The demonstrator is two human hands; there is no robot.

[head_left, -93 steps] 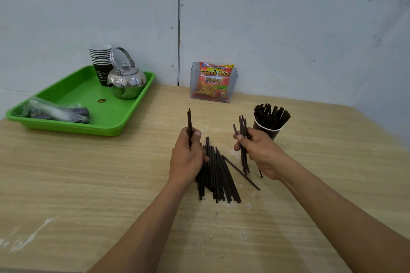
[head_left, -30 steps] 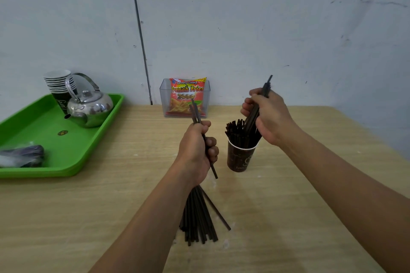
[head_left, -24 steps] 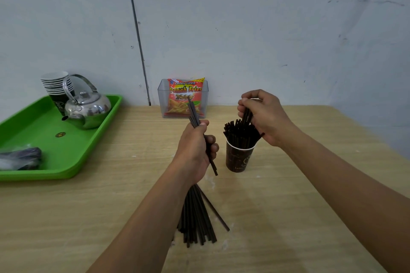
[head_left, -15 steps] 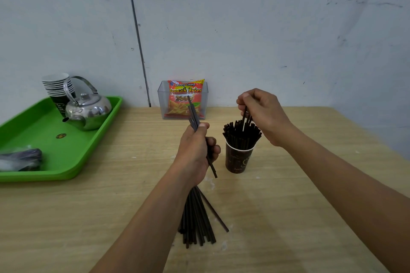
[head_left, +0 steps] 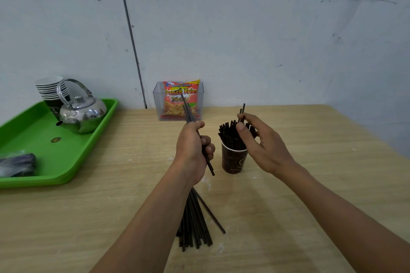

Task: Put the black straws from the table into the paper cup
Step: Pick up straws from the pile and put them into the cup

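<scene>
Nearest me, loose straws (head_left: 195,224) heaped on worktop (head_left: 111,206). Beyond, my left hand (head_left: 193,146) grips few black straws (head_left: 188,111), tilted. Alongside, right hand (head_left: 259,142) fingers loosely spread, holding nothing, touching bundle (head_left: 228,135) standing in paper cup (head_left: 234,162).

A green tray (head_left: 33,131) sits on the pale wooden table (head_left: 321,144), well to the left of the left hand (head_left: 193,146). It carries a steel kettle (head_left: 83,113), with a stack of paper cups (head_left: 52,91) just behind the kettle and a dark bundle in clear plastic (head_left: 17,163) at the tray's near end. Beyond the left hand, against the scuffed grey wall (head_left: 266,40), a clear plastic box (head_left: 156,106) holds a red-and-yellow packet of French Fries snacks (head_left: 173,104). The tabletop runs on to the right of the right hand (head_left: 264,146).
</scene>
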